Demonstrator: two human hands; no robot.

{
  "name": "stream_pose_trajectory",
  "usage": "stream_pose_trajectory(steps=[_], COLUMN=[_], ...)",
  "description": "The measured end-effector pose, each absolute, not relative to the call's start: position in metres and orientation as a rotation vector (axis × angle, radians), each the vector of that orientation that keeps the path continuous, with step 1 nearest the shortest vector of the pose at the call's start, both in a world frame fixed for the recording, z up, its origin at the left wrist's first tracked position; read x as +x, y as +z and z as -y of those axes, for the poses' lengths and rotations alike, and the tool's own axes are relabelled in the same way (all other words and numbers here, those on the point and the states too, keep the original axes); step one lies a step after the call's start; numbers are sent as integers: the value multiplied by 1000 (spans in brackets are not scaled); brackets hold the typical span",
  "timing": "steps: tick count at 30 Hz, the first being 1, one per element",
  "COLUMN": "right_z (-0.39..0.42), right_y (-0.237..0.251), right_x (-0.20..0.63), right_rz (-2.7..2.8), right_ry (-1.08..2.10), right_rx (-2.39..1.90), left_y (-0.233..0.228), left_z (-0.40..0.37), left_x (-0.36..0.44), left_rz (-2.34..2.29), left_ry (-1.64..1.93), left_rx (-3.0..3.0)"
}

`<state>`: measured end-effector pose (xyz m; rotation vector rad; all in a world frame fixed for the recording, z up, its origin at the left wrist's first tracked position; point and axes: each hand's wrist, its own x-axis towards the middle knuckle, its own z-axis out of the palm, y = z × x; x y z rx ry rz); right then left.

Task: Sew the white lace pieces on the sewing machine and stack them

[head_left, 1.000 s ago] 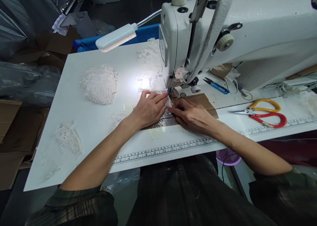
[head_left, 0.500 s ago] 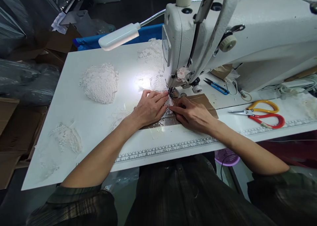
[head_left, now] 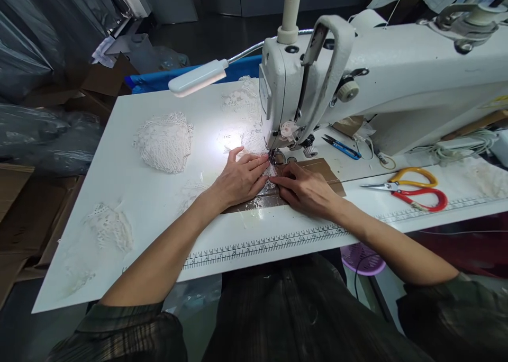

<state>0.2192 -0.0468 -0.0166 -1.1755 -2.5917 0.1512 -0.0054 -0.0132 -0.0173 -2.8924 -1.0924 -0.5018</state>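
My left hand (head_left: 238,179) lies flat with fingers spread, pressing a small white lace piece (head_left: 271,171) onto the table just left of the needle. My right hand (head_left: 305,190) rests on the brown taped plate (head_left: 321,167), its fingertips pinching the lace's right edge. Both sets of fingertips meet right under the presser foot (head_left: 274,155) of the white sewing machine (head_left: 357,81). The lace between my fingers is mostly hidden.
A heap of white lace (head_left: 164,141) lies at the left, smaller lace bits (head_left: 111,227) nearer the front left. Red and yellow scissors (head_left: 413,190) and blue snips (head_left: 343,147) sit right of the machine. A lamp (head_left: 198,77) lights the needle area. A ruler strip (head_left: 270,242) lines the table edge.
The view has tilted up, so more of the machine's top shows. My hands have stayed at the needle with the lace.
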Motion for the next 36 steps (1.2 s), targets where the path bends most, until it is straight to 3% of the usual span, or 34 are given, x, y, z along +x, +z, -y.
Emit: stream_pose_trajectory(steps=[23, 36], right_z=[42, 42], right_y=[-18, -19], right_x=[221, 221], right_rz=[2453, 2464], right_ry=[355, 312], right_rx=[-1193, -1185], left_y=[-17, -14], left_z=[13, 15], left_x=[-3, -1], left_rz=[1133, 1147], left_ry=[-533, -492], left_rx=[-2844, -2819])
